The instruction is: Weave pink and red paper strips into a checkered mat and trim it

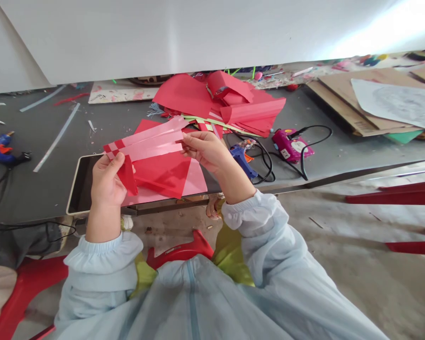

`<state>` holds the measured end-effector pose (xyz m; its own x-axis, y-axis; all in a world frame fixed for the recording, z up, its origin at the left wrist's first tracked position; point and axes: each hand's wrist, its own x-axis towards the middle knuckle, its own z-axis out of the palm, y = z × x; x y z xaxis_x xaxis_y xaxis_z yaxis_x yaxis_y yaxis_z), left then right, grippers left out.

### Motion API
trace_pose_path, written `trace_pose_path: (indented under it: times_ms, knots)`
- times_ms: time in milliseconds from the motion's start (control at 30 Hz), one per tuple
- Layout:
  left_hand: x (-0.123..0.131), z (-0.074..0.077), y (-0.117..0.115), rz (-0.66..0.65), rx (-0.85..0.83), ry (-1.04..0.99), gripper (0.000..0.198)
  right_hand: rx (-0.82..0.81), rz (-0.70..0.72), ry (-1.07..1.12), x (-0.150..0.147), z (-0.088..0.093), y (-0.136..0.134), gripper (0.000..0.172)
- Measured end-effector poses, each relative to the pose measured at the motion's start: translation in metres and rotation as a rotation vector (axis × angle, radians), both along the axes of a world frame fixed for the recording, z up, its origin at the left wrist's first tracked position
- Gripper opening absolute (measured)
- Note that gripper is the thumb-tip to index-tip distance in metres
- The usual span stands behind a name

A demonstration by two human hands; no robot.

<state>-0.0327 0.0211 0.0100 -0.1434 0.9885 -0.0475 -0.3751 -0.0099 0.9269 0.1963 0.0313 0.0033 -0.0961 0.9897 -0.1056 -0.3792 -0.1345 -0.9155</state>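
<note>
Several pink paper strips (152,141), woven with red at their left end, stretch between my two hands above the table. My left hand (108,179) pinches the woven left end, thumb on top, with a folded red piece hanging beside it. At the strips' right ends, the fingers of my right hand (203,148) are closed on the paper. Below lie a red paper sheet (166,174) and a pink sheet (197,182) partly under it. A tablet (81,184) with a pale rim is partly hidden by my left hand.
Crumpled red paper (248,111) is heaped at the back. To the right are a blue glue gun (243,160), a magenta box (293,145) with a black cable, and cardboard sheets (357,99). Another blue glue gun (0,150) lies far left. A white panel (198,33) overhangs the table's back.
</note>
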Motion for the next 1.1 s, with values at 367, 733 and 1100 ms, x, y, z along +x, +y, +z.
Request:
trace_pose_path:
  times_ms: [367,733,1100]
  knots:
    - [0.003,-0.005,-0.002,-0.02,0.081,0.103,0.041,-0.034,0.18,0.007,-0.008,0.002,-0.004,0.024]
    - [0.006,-0.004,-0.002,-0.006,0.043,0.106,0.037,-0.014,0.187,-0.098,-0.008,0.008,-0.006,0.022]
    - [0.007,-0.005,0.001,-0.001,0.043,0.115,0.04,0.068,0.126,-0.144,0.011,0.011,-0.002,0.014]
